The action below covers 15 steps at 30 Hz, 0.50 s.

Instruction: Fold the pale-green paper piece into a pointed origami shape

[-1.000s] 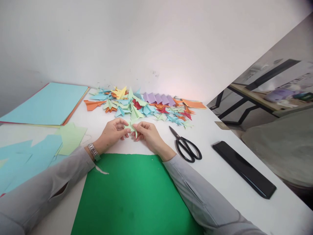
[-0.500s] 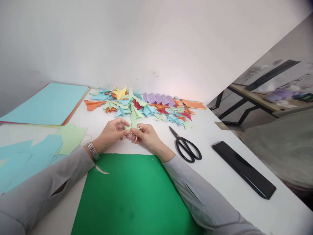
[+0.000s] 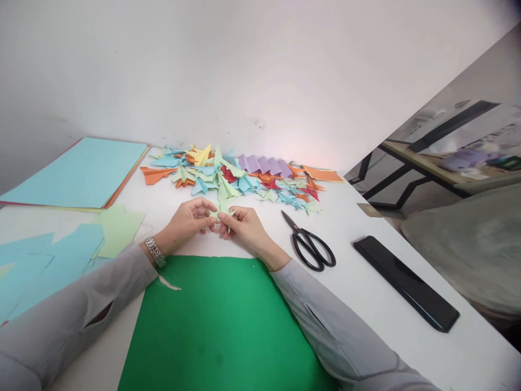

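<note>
A small piece of folded light green paper [image 3: 224,207] is pinched between my two hands, just past the far edge of a green sheet [image 3: 228,320]. My left hand [image 3: 191,220], with a metal watch on its wrist, grips the paper's left side between thumb and fingers. From the right, my right hand [image 3: 244,225] presses its thumb on the paper's middle. My fingers cover part of the folds. Right behind it lies a pile of folded paper pieces [image 3: 226,190] in green, blue, orange, red and yellow, many shaped like small planes.
Black-handled scissors [image 3: 311,247] lie right of my hands, and a glossy black bar-shaped object [image 3: 407,282] is farther right. At left are a stack of large coloured sheets [image 3: 81,171] and loose blue paper pieces [image 3: 77,247]. Purple pleated paper [image 3: 265,165] and an orange piece [image 3: 323,174] lie by the wall.
The folded green paper has turned slightly between my fingers and looks a little flatter. Both hands stay in nearly the same place; the things around them have not moved.
</note>
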{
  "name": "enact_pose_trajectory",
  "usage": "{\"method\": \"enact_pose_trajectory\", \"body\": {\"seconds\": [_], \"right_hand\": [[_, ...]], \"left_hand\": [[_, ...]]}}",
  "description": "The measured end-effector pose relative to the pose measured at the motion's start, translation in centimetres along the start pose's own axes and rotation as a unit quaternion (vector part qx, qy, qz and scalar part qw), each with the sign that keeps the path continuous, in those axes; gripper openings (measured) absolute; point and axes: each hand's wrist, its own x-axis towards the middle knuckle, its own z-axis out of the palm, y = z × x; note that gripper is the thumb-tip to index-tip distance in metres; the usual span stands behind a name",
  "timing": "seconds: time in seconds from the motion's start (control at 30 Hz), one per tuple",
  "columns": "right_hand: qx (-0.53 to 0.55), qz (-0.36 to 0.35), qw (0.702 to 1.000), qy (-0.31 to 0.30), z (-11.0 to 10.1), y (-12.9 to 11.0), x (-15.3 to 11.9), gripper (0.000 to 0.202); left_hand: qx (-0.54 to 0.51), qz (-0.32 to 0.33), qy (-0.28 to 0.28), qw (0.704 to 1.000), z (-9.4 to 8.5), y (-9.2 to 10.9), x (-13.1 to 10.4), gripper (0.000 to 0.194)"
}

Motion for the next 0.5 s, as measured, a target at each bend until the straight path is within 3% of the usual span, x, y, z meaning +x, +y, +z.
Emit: {"method": "enact_pose_trajectory", "body": {"seconds": [0.5], "right_hand": [[-0.064, -0.027, 0.996, -0.051, -0.06, -0.28, -0.28, 0.048]], "left_hand": [[-0.010, -0.008, -0.030, 0.999, 0.03, 0.20, -0.32, 0.038]]}}
